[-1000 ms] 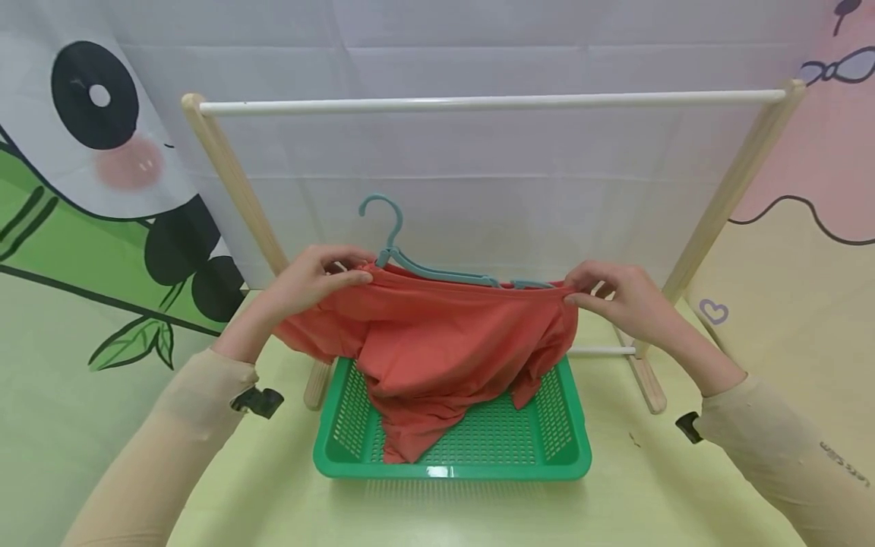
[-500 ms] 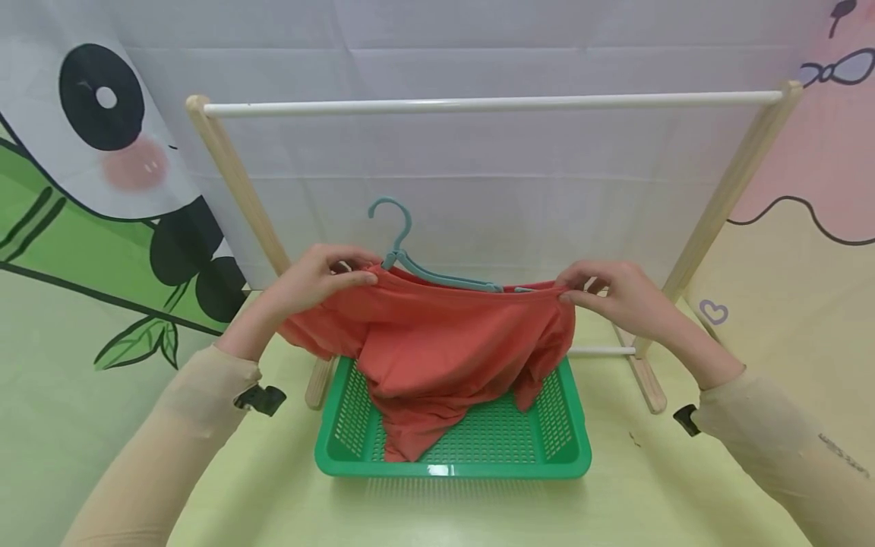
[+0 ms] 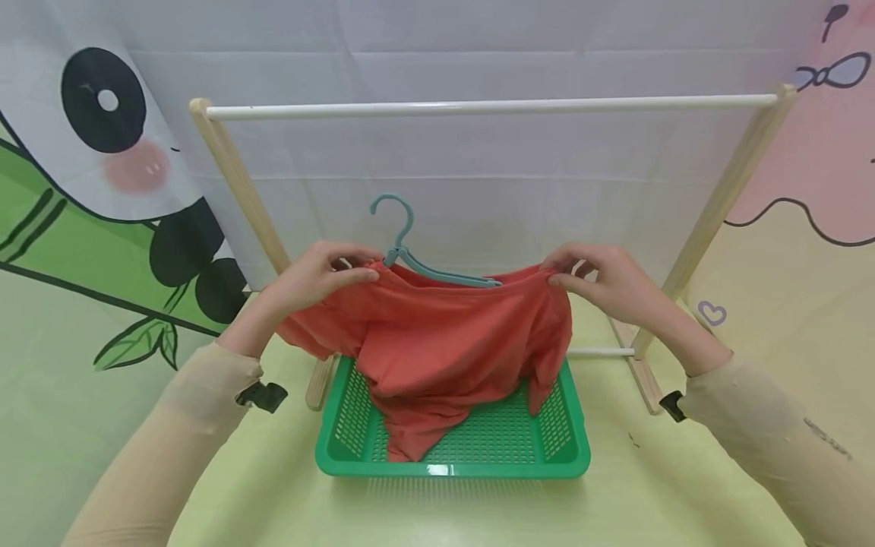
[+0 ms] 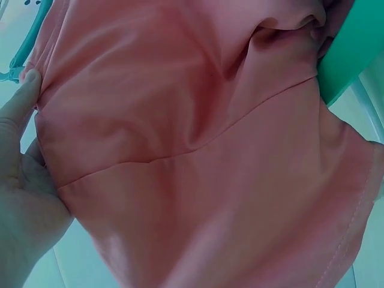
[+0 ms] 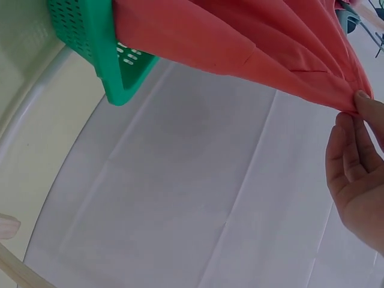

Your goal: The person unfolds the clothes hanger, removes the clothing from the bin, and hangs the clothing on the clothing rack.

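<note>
A red short-sleeved shirt (image 3: 444,334) is stretched between both hands, its lower part drooping into the green basket (image 3: 453,469). My left hand (image 3: 328,272) pinches the neckline beside the hanger's neck, the thumb in front of the cloth. At the other end of the neckline, my right hand (image 3: 601,277) pinches the cloth between thumb and fingers. The blue-green hanger (image 3: 444,273) pokes out of the neck opening, its hook upright near the left hand. Its right arm ends inside the opening; the rest is hidden by the shirt. In the left wrist view the shirt (image 4: 180,120) fills most of the picture.
Behind the basket stands a rack with a white rail (image 3: 492,106) and wooden posts (image 3: 718,197) on both sides. All of it is on a pale yellow table (image 3: 629,486). A printed cloth backdrop (image 3: 492,45) hangs behind.
My right hand has moved slightly left and up with its edge of the neckline. The opening gapes wider, and the hanger's far right tip has gone out of sight inside the shirt.
</note>
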### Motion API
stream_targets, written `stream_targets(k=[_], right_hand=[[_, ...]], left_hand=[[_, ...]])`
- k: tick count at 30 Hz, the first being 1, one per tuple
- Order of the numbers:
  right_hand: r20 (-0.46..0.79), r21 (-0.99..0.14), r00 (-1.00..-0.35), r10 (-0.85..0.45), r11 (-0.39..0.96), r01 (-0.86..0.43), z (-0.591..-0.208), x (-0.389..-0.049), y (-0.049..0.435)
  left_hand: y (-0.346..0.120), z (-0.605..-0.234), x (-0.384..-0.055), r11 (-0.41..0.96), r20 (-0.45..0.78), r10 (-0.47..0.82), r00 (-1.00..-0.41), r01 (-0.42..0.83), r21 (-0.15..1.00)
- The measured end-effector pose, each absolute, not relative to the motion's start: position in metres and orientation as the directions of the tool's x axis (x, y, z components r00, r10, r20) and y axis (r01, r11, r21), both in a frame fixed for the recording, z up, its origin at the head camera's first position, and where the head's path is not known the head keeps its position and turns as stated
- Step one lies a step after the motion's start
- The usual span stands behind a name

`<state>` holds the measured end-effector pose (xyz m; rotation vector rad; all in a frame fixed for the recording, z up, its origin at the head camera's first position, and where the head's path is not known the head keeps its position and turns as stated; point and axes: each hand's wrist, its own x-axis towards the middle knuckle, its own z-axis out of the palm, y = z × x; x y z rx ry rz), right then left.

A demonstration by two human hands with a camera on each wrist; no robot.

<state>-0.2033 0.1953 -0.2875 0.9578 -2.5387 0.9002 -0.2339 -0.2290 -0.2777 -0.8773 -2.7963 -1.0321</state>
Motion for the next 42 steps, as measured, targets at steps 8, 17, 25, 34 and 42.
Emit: stream_targets(k=[8,17,25,34,42], right_hand=[[0.495,-0.450,-0.725,-0.479,0.573,-0.685,-0.274,-0.207,0.176],[0.545,-0.499,-0.707,-0.451,0.504,-0.705,-0.264,-0.216,0.156],[0.580,-0.535,-0.711,-0.397,0.473,-0.700,-0.257,-0.221,0.149],[0.598,-0.564,-0.723,-0.347,0.458,-0.687,-0.248,-0.225,0.148],[0.635,-0.575,-0.719,-0.283,0.449,-0.684,-0.230,-0.227,0.146]], left_hand=[[-0.226,-0.276,-0.235,0.632,0.224,0.499,-0.837,0.529,0.566],[-0.228,-0.275,-0.233,0.646,0.232,0.476,-0.848,0.516,0.562],[-0.228,-0.275,-0.233,0.643,0.249,0.472,-0.846,0.523,0.560],[-0.226,-0.274,-0.233,0.658,0.253,0.463,-0.850,0.520,0.545],[-0.224,-0.272,-0.233,0.663,0.248,0.457,-0.854,0.513,0.545]])
